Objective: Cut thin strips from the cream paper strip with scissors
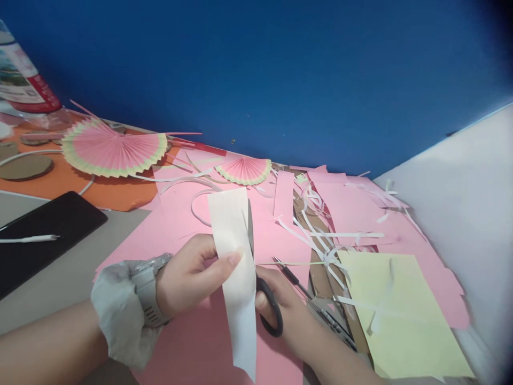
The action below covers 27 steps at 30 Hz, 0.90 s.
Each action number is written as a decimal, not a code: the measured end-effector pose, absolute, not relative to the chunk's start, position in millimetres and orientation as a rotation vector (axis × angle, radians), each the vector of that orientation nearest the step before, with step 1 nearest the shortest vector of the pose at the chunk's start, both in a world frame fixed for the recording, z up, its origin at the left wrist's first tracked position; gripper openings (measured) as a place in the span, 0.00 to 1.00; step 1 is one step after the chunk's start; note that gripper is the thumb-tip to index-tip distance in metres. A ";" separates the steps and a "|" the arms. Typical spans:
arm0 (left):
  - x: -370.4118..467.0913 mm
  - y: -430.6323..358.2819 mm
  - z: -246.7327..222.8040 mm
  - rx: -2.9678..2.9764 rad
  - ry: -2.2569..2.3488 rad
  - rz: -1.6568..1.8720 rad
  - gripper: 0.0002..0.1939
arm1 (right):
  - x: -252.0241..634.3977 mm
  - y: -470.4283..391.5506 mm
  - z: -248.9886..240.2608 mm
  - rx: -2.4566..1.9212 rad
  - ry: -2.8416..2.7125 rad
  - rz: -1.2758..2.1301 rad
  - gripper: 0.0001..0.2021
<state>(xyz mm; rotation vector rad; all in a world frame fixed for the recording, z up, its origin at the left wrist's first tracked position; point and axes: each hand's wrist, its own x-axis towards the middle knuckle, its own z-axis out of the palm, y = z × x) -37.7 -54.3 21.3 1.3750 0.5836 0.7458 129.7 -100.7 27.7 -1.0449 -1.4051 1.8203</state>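
Note:
My left hand (200, 272) pinches a long white paper strip (236, 230) near its middle, thumb on the front face. A grey watch and a pale scrunchie (120, 310) are on that wrist. My right hand (276, 305) holds black-handled scissors (276, 323) at the strip's right edge; part of the blades shows beside the paper and the rest is hidden behind it. Pink paper sheets (188, 342) lie beneath both hands. Beyond the strip sits a small pink and yellow pleated paper fan (244, 170).
A larger pleated fan (114, 147) lies on orange paper (136, 195) at the left, near a bottle (24, 75) and a black tablet-like object (52, 230). Right are white paper scraps (320, 235), pens (292, 275) and yellow paper (404, 315). A blue panel (256, 80) stands behind.

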 end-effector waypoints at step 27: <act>-35.9 -55.8 22.9 1.312 0.553 0.708 0.21 | 129.7 -99.6 25.7 -1.062 -1.427 1.779 0.21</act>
